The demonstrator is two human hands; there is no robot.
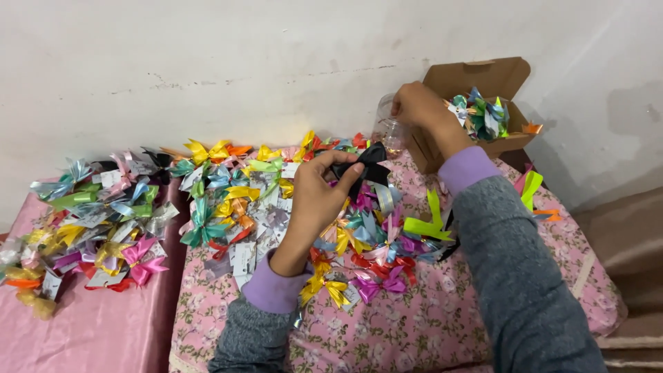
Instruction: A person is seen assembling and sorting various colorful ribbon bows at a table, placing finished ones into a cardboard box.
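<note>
**Black bow held up, other hand at the jar**

While the left hand (pixel 314 190) pinches a black ribbon bow (pixel 366 168) between thumb and fingers, it holds the bow raised above a heap of coloured bows (pixel 359 235) lying just under it on the flowered pink cloth (pixel 428 324). Farther out, the right hand (pixel 414 103) is closed on the top of a clear plastic jar (pixel 388 131). Just right of this hand stands an open cardboard box (pixel 483 83) with more bows inside. Far left of the left hand, another pile of bows (pixel 90 221) lies on a plain pink cloth (pixel 97 331).

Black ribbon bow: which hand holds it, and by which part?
The left hand holds the black ribbon bow, fingertips pinching its left loop near the centre knot.
</note>
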